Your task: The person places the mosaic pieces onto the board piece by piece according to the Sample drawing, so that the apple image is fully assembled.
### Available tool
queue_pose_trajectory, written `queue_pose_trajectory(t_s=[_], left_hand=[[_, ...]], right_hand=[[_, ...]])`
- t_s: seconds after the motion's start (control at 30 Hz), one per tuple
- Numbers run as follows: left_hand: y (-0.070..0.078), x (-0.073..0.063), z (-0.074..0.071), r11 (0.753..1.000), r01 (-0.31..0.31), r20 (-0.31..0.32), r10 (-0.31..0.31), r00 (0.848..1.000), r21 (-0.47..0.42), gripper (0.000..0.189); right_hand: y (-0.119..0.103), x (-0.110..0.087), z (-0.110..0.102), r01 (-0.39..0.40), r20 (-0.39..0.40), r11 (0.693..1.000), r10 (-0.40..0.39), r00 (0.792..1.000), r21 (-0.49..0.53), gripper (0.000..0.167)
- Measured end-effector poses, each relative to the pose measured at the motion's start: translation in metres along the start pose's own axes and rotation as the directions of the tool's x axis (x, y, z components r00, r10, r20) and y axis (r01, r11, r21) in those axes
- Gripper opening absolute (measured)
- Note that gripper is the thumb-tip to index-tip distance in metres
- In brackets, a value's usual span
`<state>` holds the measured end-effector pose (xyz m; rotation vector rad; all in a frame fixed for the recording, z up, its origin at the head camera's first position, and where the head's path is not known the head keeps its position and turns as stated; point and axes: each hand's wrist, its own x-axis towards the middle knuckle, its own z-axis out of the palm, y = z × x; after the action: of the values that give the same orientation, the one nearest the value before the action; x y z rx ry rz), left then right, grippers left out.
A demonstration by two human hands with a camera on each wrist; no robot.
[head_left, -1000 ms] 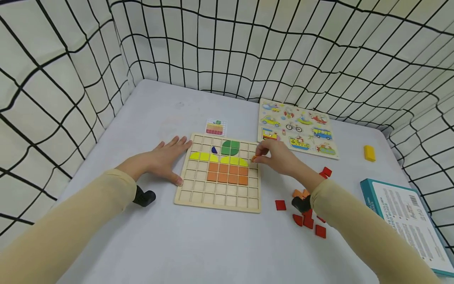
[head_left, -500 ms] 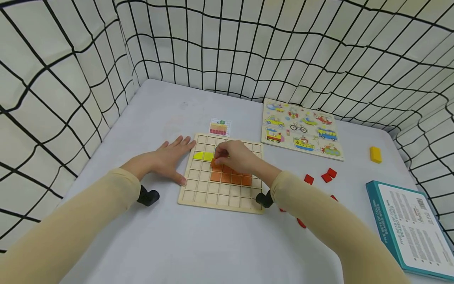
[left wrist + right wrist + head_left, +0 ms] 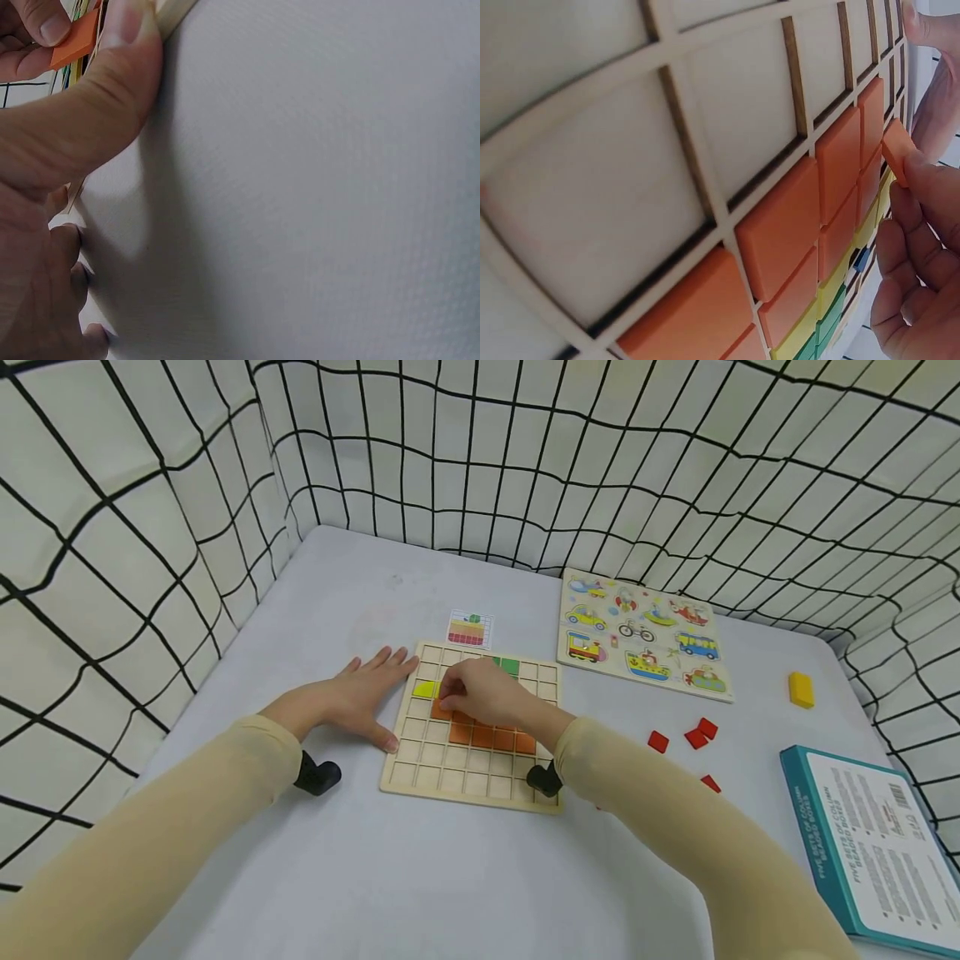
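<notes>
My right hand (image 3: 491, 695) is over the wooden grid board (image 3: 472, 803). Thumb and fingers pinch an orange square tile (image 3: 898, 150), held tilted at the left end of the orange tiles (image 3: 495, 739). In the left wrist view the same orange tile (image 3: 75, 43) shows between thumb and finger. Fingers spread, my left hand (image 3: 356, 700) lies along the board's left edge, its thumb and a fingertip touching the rim. A yellow piece (image 3: 424, 688) and a green piece (image 3: 511, 667) show on the board. My right hand hides other pieces in the head view.
A small pattern card (image 3: 470, 629) lies behind the board. At the back right is a vehicle picture puzzle (image 3: 637, 631). Red tiles (image 3: 696, 738) are scattered to the right, with a yellow block (image 3: 801, 690) and a teal box (image 3: 870, 843) farther off. Black netting surrounds the table.
My right hand has moved left from the board's right edge with the orange tile, over the orange and yellow rows, to the orange row's left end. My left hand stays on the board's edge.
</notes>
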<state>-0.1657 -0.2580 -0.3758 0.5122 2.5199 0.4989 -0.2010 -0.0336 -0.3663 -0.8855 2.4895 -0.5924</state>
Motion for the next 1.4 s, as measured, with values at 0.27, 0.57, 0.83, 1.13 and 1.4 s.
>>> queue_pose_trajectory(t_s=[0.27,0.57,0.83,1.13,1.4], left_hand=[[0.003,-0.001,-0.002,1.0,-0.007,-0.006,0.007,1.0,-0.002,0.13],[0.001,0.001,0.0,1.0,-0.001,-0.004,0.001,1.0,0.005,0.13],[0.001,0.002,0.0,1.0,0.004,-0.006,-0.004,1.0,0.011,0.129],[0.003,0.005,0.001,1.0,0.015,-0.009,-0.014,1.0,0.027,0.13],[0.002,0.004,0.002,1.0,0.011,-0.011,-0.01,1.0,0.028,0.13]], right_hand=[[-0.004,0.001,0.0,0.012,-0.004,0.996,-0.012,1.0,-0.089,0.015],[-0.009,0.0,0.004,0.004,0.001,0.971,-0.004,1.0,-0.241,0.014],[-0.011,-0.005,0.004,0.027,-0.049,0.943,-0.046,0.998,-0.333,0.016],[0.024,-0.047,-0.018,-0.065,-0.086,0.967,0.045,0.995,-0.245,0.018],[0.082,-0.114,-0.041,-0.207,-0.102,0.965,0.193,0.976,-0.16,0.014]])
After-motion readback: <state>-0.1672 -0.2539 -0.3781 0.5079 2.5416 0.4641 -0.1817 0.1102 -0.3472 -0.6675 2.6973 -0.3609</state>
